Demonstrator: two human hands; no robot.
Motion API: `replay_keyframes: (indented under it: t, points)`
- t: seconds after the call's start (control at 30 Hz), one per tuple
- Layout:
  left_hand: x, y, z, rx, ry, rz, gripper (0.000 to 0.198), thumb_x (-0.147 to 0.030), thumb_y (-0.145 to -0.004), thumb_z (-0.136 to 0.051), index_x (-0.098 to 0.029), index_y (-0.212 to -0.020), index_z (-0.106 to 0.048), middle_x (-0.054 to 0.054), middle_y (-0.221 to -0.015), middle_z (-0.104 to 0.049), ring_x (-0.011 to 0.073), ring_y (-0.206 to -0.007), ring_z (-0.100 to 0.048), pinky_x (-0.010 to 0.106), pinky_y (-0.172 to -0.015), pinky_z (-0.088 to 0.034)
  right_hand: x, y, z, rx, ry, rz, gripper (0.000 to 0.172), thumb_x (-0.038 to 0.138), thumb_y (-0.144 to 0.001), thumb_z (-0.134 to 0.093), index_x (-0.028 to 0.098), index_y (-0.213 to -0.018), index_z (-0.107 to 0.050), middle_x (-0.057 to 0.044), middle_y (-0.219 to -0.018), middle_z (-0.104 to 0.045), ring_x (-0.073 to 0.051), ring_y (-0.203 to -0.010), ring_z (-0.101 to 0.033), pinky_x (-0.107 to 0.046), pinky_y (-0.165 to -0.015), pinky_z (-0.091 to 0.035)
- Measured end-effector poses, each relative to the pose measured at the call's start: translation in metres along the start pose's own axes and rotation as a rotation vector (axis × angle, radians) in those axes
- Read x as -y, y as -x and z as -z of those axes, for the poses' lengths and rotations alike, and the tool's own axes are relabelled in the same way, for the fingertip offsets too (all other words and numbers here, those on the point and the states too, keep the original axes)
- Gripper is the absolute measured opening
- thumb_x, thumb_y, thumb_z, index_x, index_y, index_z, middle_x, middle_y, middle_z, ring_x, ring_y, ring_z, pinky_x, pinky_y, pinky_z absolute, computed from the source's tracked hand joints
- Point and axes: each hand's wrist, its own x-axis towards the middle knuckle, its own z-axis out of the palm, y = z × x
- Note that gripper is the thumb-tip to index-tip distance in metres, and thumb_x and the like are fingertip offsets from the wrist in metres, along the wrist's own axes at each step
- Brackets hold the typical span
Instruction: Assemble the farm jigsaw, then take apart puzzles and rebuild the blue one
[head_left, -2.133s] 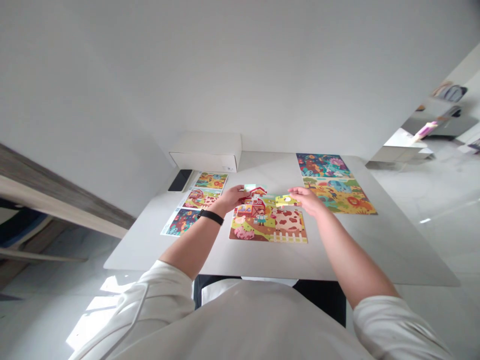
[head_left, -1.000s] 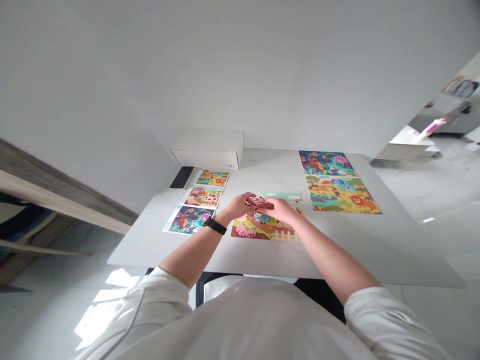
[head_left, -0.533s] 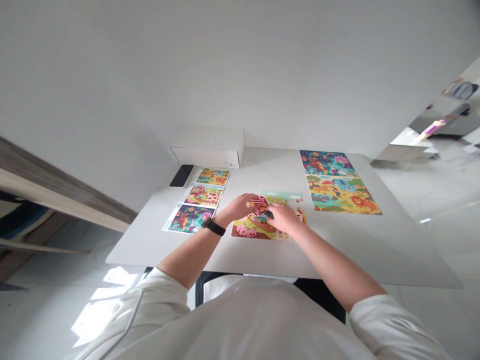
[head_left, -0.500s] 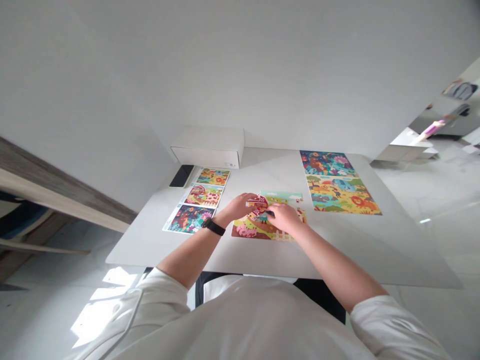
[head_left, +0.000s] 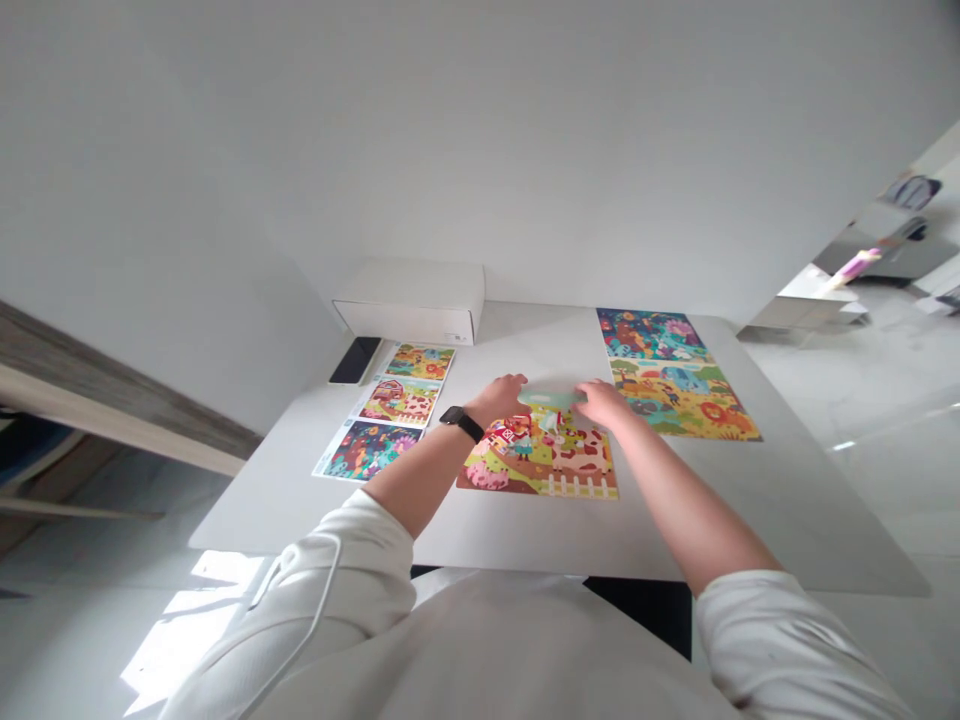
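A colourful farm puzzle (head_left: 559,468) with a spotted cow and a white fence lies on the white table (head_left: 517,535) in front of me. Along its far edge sits a pale green strip of puzzle pieces (head_left: 551,397). My left hand (head_left: 504,392), with a black band on the wrist, grips the strip's left end. My right hand (head_left: 600,400) grips its right end. Both hands have their fingers curled onto the strip. Small red barn pieces (head_left: 512,433) lie just below my left hand.
Three picture cards (head_left: 396,402) lie in a row at the left, with a black phone (head_left: 353,360) and a white box (head_left: 413,304) behind them. Two finished puzzles (head_left: 675,385) lie at the far right. The table's near edge is close to my body.
Both hands left the red barn pieces in the puzzle's middle and moved apart to its far edge, where they now hold the ends of the pale strip.
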Motion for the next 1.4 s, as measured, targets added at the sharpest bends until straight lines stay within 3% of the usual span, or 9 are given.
replay_keyframes:
  t: [0.17, 0.3, 0.43, 0.7, 0.87, 1.0, 1.1, 1.2, 1.4]
  points:
    - [-0.006, -0.032, 0.010, 0.142, -0.109, -0.023, 0.062, -0.037, -0.075, -0.088, -0.018, -0.133, -0.072, 0.015, -0.129, -0.075, 0.0312, -0.114, -0.073, 0.034, -0.095, -0.056, -0.007, -0.023, 0.011, 0.153, 0.065, 0.049, 0.054, 0.037, -0.079, -0.092, 0.025, -0.130, -0.077, -0.014, -0.133, -0.073, -0.030, -0.114, -0.072, -0.034, -0.095, -0.053]
    - [0.000, -0.046, 0.019, 0.187, -0.002, -0.062, 0.040, -0.032, -0.073, -0.087, -0.020, -0.110, -0.081, 0.010, -0.116, -0.080, 0.0288, -0.107, -0.074, 0.031, -0.091, -0.054, -0.015, -0.035, 0.014, 0.175, -0.041, 0.110, 0.038, 0.033, -0.077, -0.091, 0.022, -0.112, -0.082, -0.012, -0.122, -0.077, -0.025, -0.101, -0.073, -0.029, -0.085, -0.053]
    - [0.005, -0.043, 0.025, 0.187, 0.194, -0.087, 0.019, -0.031, -0.084, -0.073, -0.021, -0.099, -0.079, 0.004, -0.097, -0.081, 0.0212, -0.089, -0.071, 0.027, -0.076, -0.051, -0.029, -0.035, 0.013, 0.206, -0.339, 0.170, 0.018, 0.036, -0.088, -0.079, 0.020, -0.096, -0.080, -0.006, -0.098, -0.081, -0.021, -0.087, -0.071, -0.028, -0.077, -0.051]
    - [0.001, -0.029, 0.026, 0.132, 0.598, 0.066, 0.026, -0.038, -0.087, -0.078, -0.017, -0.101, -0.073, 0.003, -0.078, -0.074, 0.0139, -0.063, -0.066, 0.024, -0.060, -0.046, -0.041, -0.020, 0.018, 0.135, -0.742, 0.088, 0.031, 0.045, -0.086, -0.081, 0.018, -0.100, -0.078, -0.004, -0.092, -0.080, -0.018, -0.078, -0.066, -0.027, -0.074, -0.050]
    - [0.009, -0.016, 0.021, 0.173, 0.654, 0.070, 0.032, -0.039, -0.082, -0.082, -0.015, -0.103, -0.078, 0.005, -0.080, -0.076, 0.0155, -0.067, -0.068, 0.026, -0.064, -0.052, -0.030, -0.012, 0.011, 0.205, -0.687, 0.116, 0.022, 0.040, -0.091, -0.077, 0.019, -0.098, -0.080, -0.003, -0.094, -0.081, -0.018, -0.081, -0.070, -0.028, -0.080, -0.052]
    - [0.018, -0.001, 0.019, 0.073, 0.347, 0.091, 0.022, -0.027, -0.078, -0.077, -0.017, -0.097, -0.082, 0.004, -0.082, -0.077, 0.0170, -0.074, -0.067, 0.025, -0.066, -0.050, -0.019, -0.009, 0.001, 0.164, -0.412, 0.118, 0.012, 0.027, -0.087, -0.081, 0.022, -0.097, -0.083, -0.005, -0.100, -0.084, -0.021, -0.092, -0.074, -0.029, -0.088, -0.053]
    - [0.023, 0.009, 0.022, 0.064, 0.266, 0.090, 0.024, -0.025, -0.081, -0.072, -0.018, -0.101, -0.083, 0.004, -0.083, -0.078, 0.0170, -0.074, -0.067, 0.025, -0.064, -0.047, -0.015, -0.007, -0.002, 0.140, -0.333, 0.121, 0.022, 0.021, -0.085, -0.082, 0.024, -0.107, -0.084, -0.004, -0.103, -0.084, -0.021, -0.092, -0.076, -0.028, -0.085, -0.054]
    - [0.024, 0.016, 0.024, 0.042, 0.264, 0.097, 0.024, -0.024, -0.081, -0.072, -0.018, -0.100, -0.084, 0.004, -0.080, -0.076, 0.0169, -0.071, -0.066, 0.025, -0.064, -0.047, -0.009, -0.003, 0.002, 0.156, -0.279, 0.136, 0.018, 0.025, -0.089, -0.079, 0.024, -0.106, -0.085, -0.005, -0.102, -0.083, -0.021, -0.090, -0.075, -0.028, -0.084, -0.054]
    - [0.017, 0.017, 0.019, 0.075, 0.433, -0.013, 0.033, -0.036, -0.086, -0.071, -0.019, -0.112, -0.083, 0.002, -0.081, -0.076, 0.0178, -0.075, -0.067, 0.026, -0.071, -0.053, 0.032, 0.006, 0.007, -0.046, -0.301, 0.250, 0.034, 0.040, -0.100, -0.075, 0.020, -0.128, -0.076, -0.011, -0.130, -0.074, -0.027, -0.115, -0.070, -0.040, -0.102, -0.058]
